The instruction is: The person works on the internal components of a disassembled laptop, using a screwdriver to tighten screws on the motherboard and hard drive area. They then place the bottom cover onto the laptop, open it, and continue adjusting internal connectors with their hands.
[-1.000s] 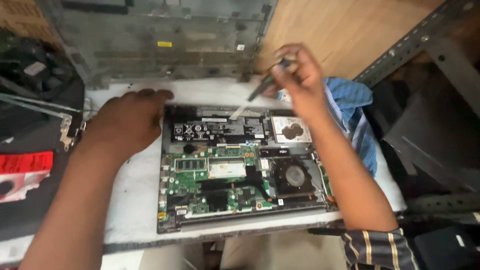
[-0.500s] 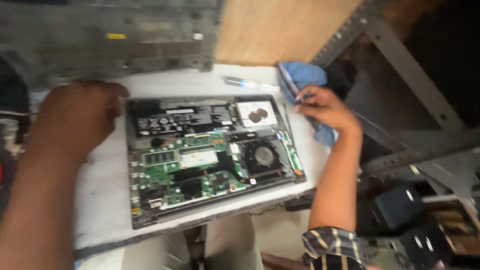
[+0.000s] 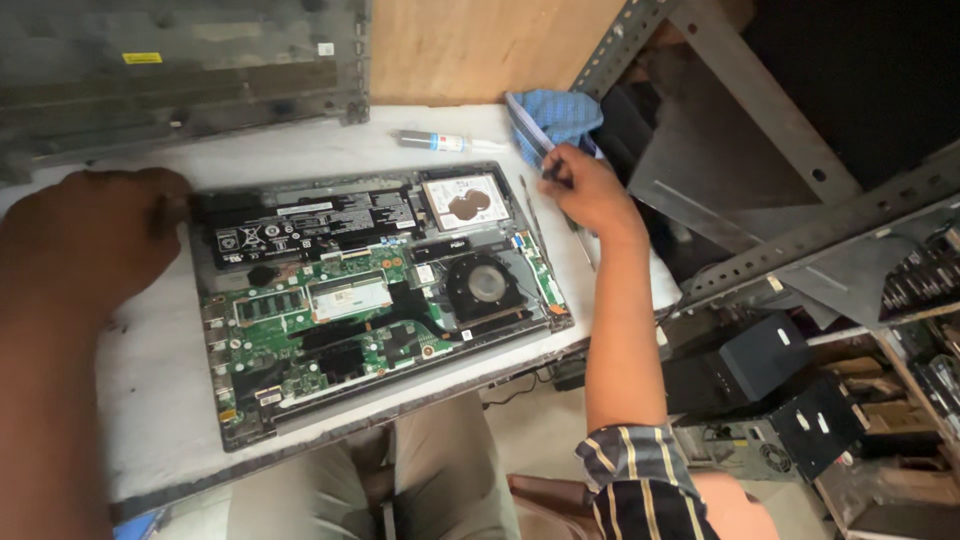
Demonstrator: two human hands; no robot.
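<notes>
Tabletop (image 3: 150,400): pale, scuffed slab, carrying everything listed below.

Bottom cover (image 3: 180,70): grey laptop panel, propped at the far edge of the tabletop, against the wooden board behind.

Opened laptop (image 3: 370,290): lies flat at the middle of the tabletop, underside up, insides bare. Black battery (image 3: 310,222) along the far edge; green circuit board (image 3: 300,330) on the near side; round fan (image 3: 487,285) at the right; silver hard drive (image 3: 468,200) in the far right corner.

My left hand (image 3: 95,235): rests on the laptop's far left corner, fingers curled over the edge by the battery. Grip loose, palm down, nothing held that I can see.

My right hand (image 3: 585,190): just beside the laptop's right edge, near the hard drive. Grip closed around a thin dark tool (image 3: 550,172); only its top shows, so I cannot tell its kind.

Blue checked cloth (image 3: 555,118): bunched at the far right of the tabletop, touching my right hand's fingers.

Syringe-shaped tube (image 3: 445,143): grey and white, lying on the tabletop beyond the hard drive, left of the cloth, apart from both hands.
</notes>
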